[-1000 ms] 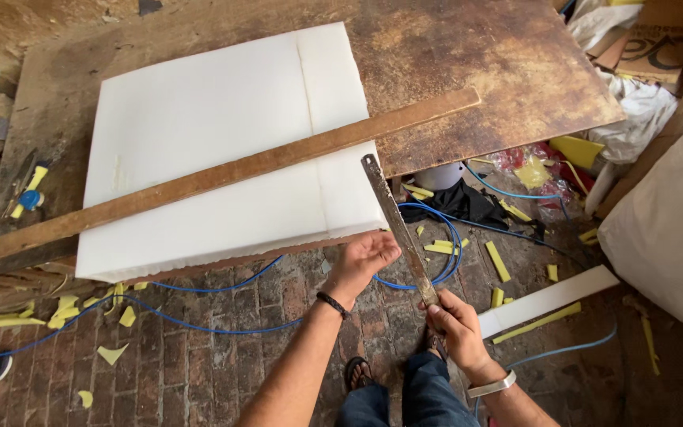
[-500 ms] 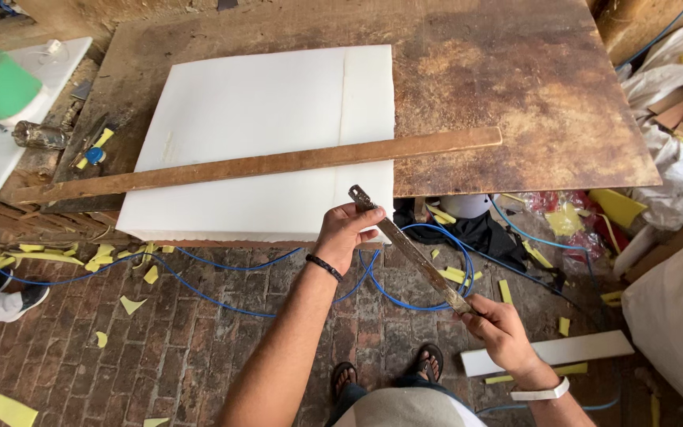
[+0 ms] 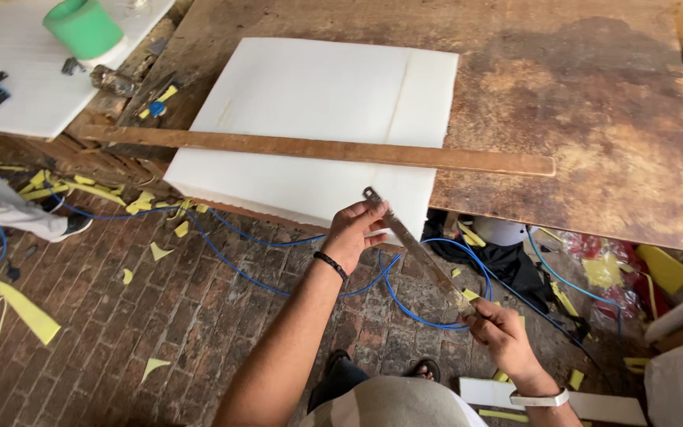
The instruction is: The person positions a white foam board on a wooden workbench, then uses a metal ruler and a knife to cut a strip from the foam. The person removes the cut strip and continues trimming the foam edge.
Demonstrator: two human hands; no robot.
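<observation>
A thin metal saw blade (image 3: pixel 416 249) runs from my right hand (image 3: pixel 502 336), which grips its near end, up to my left hand (image 3: pixel 355 231), whose fingers pinch its far tip. The tip sits at the near edge of a white foam sheet (image 3: pixel 318 119) lying on a worn brown board (image 3: pixel 594 103). A long wooden straightedge (image 3: pixel 318 148) lies across the sheet, from left to right. My left wrist wears a dark band, my right wrist a white one.
A green cup (image 3: pixel 83 28) stands on a white panel (image 3: pixel 17 95) at the far left. Blue cable (image 3: pixel 405 292) and yellow scraps (image 3: pixel 29 312) lie on the brick floor. Another person's leg and shoe (image 3: pixel 17 213) are at the left. A white strip (image 3: pixel 594 405) lies at lower right.
The view has swung left and closer. My left hand has slid up the blade to its tip, and the blade has come to the sheet's near edge. The straightedge now looks level.
</observation>
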